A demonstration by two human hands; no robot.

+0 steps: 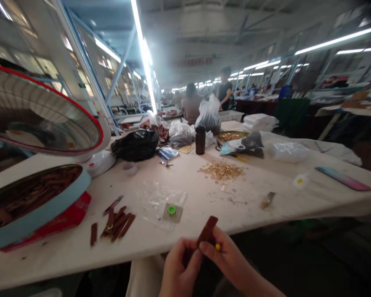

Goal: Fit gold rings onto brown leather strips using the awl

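A brown strip (208,229) is held up at the table's front edge between both hands. My left hand (183,264) pinches its lower end, fingers closed. My right hand (227,255) is closed on its right side, thumb near the left fingertips; a small yellow thing (217,247) shows at its fingers. Several brown strips (119,225) lie in a loose pile at the left, with a small tool (113,205) behind them. A green cap (171,210) sits on a small square plate by a clear plastic bag (151,198). Gold-coloured rings (221,171) are heaped mid-table.
A fan (43,111) and a round tray (62,202) of brown pieces stand left. Behind are a black bag (135,145), a dark bottle (200,140) and plastic bags (208,113). A phone (343,178) lies right. Two people (225,90) are farther back.
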